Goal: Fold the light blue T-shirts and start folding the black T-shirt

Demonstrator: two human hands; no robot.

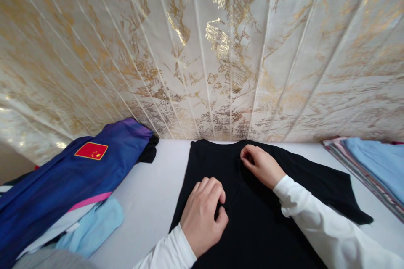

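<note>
A black T-shirt [265,218] lies spread on the white table [151,193], its collar end toward the wall and one sleeve out to the right. My left hand [203,214] rests on its middle with fingers curled, pinching a fold of the black cloth. My right hand [260,166] sits farther up near the collar, fingers closed in a pinch on the fabric. Both arms wear white long sleeves.
A heap of clothes lies at the left: a blue jacket [72,172] with a red flag patch, light blue cloth [94,227] below it. A stack of folded garments [372,168], light blue on top, sits at the right. A gold-patterned white wall [202,50] stands directly behind.
</note>
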